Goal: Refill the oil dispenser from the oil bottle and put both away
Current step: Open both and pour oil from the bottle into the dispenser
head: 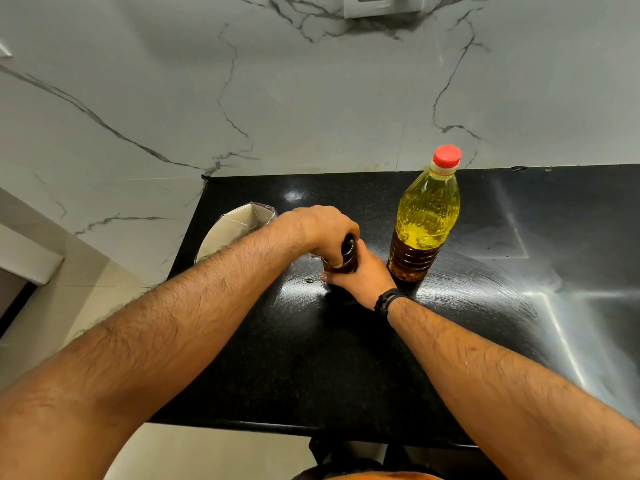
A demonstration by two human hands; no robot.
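Oil dispenser [341,258] stands on the surface [346,358], about centre. Left hand [320,230] sits on its top, coming in from 8 o'clock; right hand [363,275] wraps its lower body from 4 o'clock. Oil bottle [424,220] stands upright just beside it at 2 o'clock, cap on, close to the right hand. Container [235,230] at 9 o'clock, at the surface's left edge, partly behind the left forearm. Wall [311,98] runs along 12 o'clock.

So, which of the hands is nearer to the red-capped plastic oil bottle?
Right. The right hand lies just beside the red-capped plastic oil bottle; the left hand is farther left.
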